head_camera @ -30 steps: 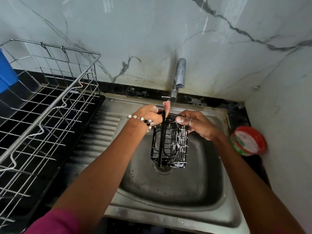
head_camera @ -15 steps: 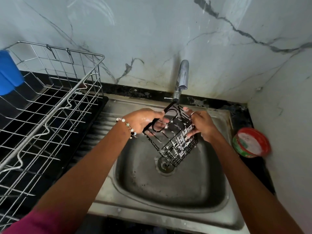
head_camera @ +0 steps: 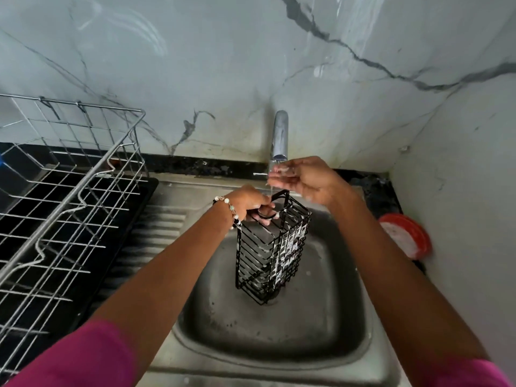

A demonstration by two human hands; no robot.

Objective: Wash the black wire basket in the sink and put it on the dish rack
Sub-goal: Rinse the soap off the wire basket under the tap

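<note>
Head view, kitchen sink. Compared with the frame half a second earlier, the right hand (head_camera: 303,177) has let go of the black wire basket (head_camera: 272,247) and risen to the mouth of the tap (head_camera: 280,136); it now sits cupped, palm inward, fingers loosely spread and holding nothing, in the thin stream of water. The basket, earlier tilted between both hands, now hangs nearly upright with its long axis vertical, carried by the left hand (head_camera: 250,202) alone. The left fingers are curled closed around the wire at the basket's top rim, on its left side. The basket hangs above the sink (head_camera: 279,331), its lower end over the drain area, which it hides; whether it touches the bottom cannot be told. White suds cling to its right wall. A beaded bracelet (head_camera: 230,209) circles the left wrist.

Surface and room: a stainless steel sink with a ribbed drainboard (head_camera: 156,236) on its left, set into a black counter (head_camera: 209,166). The back and right walls are pale marble (head_camera: 195,65) with dark grey veins. The basin is stained dark around its edges.

Surroundings: a silver wire dish rack (head_camera: 69,191) stands on a black tray to the left of the sink, well apart from the basket; a small blue patch shows at its far left edge. A red round container (head_camera: 405,236) lies tilted in the right corner by the wall. Both forearms cross the lower frame, with pink sleeves (head_camera: 78,358) at the bottom corners; the right forearm covers part of the sink's right rim.
</note>
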